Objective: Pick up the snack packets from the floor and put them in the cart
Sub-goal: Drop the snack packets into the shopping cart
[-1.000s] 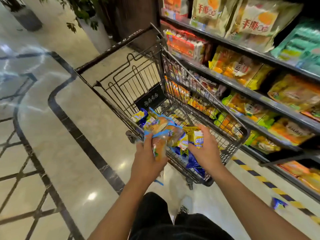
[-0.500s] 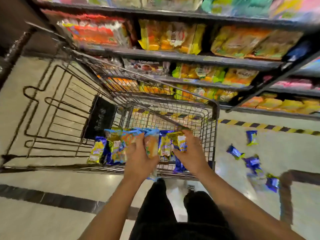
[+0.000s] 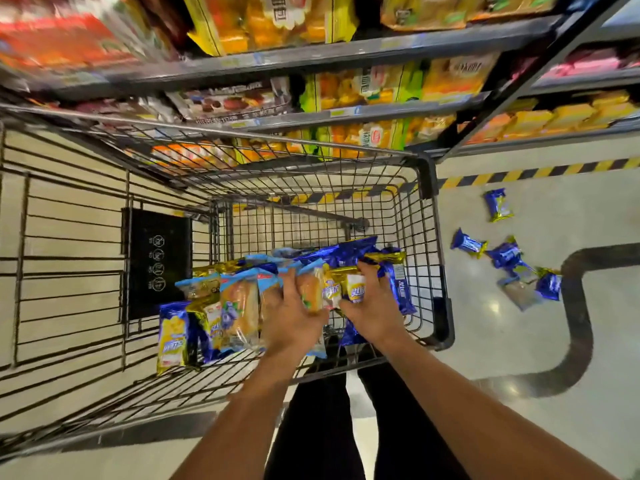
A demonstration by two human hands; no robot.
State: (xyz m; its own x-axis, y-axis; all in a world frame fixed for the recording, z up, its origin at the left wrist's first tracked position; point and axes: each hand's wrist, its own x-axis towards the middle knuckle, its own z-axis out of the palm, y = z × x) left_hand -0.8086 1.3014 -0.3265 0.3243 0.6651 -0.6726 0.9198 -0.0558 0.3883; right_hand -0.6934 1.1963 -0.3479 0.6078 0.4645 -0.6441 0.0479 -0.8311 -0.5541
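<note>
With both your left hand (image 3: pixel 294 317) and right hand (image 3: pixel 372 306) gripping snack packets (image 3: pixel 332 289) low inside the cart (image 3: pixel 445 327), uncurl your fingers there so they drop onto the pile, then fetch the blue packets (image 3: pixel 505 254) lying on the floor (image 3: pixel 519 341).

- Under your hands, the cart (image 3: pixel 420 244) is dark metal wire with a dull finish.
- The snack packets (image 3: pixel 239 306) by your left hand (image 3: pixel 294 317) are glossy plastic film and shiny foil.
- To your right, the floor (image 3: pixel 485 327) is polished, reflective stone.
</note>
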